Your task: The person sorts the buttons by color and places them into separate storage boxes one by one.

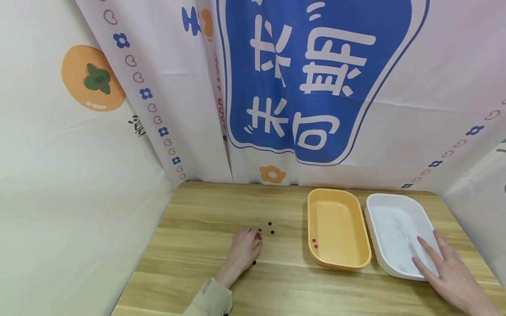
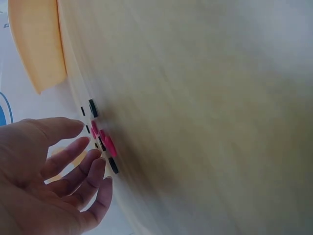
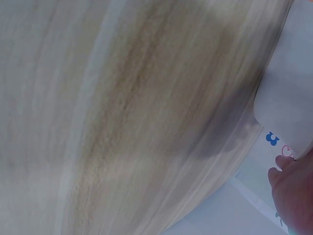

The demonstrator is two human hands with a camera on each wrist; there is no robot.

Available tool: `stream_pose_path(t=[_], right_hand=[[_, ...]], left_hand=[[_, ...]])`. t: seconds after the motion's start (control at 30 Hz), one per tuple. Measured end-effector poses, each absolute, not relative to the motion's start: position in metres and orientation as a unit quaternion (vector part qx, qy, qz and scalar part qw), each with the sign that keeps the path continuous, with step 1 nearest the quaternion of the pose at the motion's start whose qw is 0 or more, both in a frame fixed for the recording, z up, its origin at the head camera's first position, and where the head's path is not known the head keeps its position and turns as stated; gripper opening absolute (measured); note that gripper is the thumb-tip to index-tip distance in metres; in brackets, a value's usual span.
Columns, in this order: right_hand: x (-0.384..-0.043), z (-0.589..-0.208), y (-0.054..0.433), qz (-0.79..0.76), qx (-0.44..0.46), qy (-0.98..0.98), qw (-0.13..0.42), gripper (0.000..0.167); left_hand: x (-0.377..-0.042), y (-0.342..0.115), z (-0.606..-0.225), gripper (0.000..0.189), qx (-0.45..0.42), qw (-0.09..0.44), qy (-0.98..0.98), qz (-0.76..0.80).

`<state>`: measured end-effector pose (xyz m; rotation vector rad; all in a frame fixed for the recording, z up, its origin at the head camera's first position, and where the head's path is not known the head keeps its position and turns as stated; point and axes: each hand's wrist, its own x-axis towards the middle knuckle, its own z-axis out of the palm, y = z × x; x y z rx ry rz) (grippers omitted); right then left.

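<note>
Over the wooden table (image 1: 189, 245), my left hand (image 1: 243, 248) reaches down with bent fingers. A small red disc (image 1: 260, 238) shows by its thumb and index fingertips. In the left wrist view the thumb and index finger stand apart, with several red discs (image 2: 110, 146) and black discs (image 2: 93, 108) just beyond the fingertips. More black discs (image 1: 272, 232) lie around the hand, some partly hidden by it. My right hand (image 1: 450, 270) has its fingers spread over the near right rim of a white tray (image 1: 389, 219); only part of the hand appears in the right wrist view.
A yellow tray (image 1: 336, 215) stands left of the white one, with two red discs (image 1: 316, 246) inside near its left wall. Behind the table hangs a printed cloth (image 1: 395, 145), and pale cloth (image 1: 79, 184) hangs at the left side.
</note>
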<state>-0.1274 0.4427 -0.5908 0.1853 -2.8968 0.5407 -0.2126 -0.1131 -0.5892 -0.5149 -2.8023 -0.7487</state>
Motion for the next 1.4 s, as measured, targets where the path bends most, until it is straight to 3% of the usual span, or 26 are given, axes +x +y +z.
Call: stream_pose_path(t=[0.2,0.37,0.6,0.87,1.2,1.4], right_hand=[[-0.128,-0.59,0.442,0.181,0.057,-0.978,0.091,0.069],[-0.128,-0.591,0.443,0.182,0.057,-0.978,0.089,0.069],[-0.127,-0.594,0.443,0.187,0.068,-0.975,0.097,0.068],[-0.127,-0.595,0.443,0.188,0.072,-0.974,0.107,0.068],[-0.126,-0.595,0.443,0.19,0.074,-0.973,0.107,0.066],[-0.126,-0.595,0.443,0.187,0.075,-0.973,0.112,0.065]], left_hand=[[-0.22,-0.114,-0.598,0.012,-0.171,0.096,-0.942,-0.273],[-0.218,-0.111,-0.589,0.008,-0.144,0.051,-0.946,-0.284],[-0.214,-0.108,-0.58,0.005,-0.119,0.03,-0.951,-0.282],[-0.216,-0.111,-0.586,0.013,-0.098,0.07,-0.955,-0.269],[-0.218,-0.11,-0.59,0.013,-0.067,0.055,-0.968,-0.235],[-0.215,-0.117,-0.585,0.009,-0.093,0.042,-0.962,-0.252]])
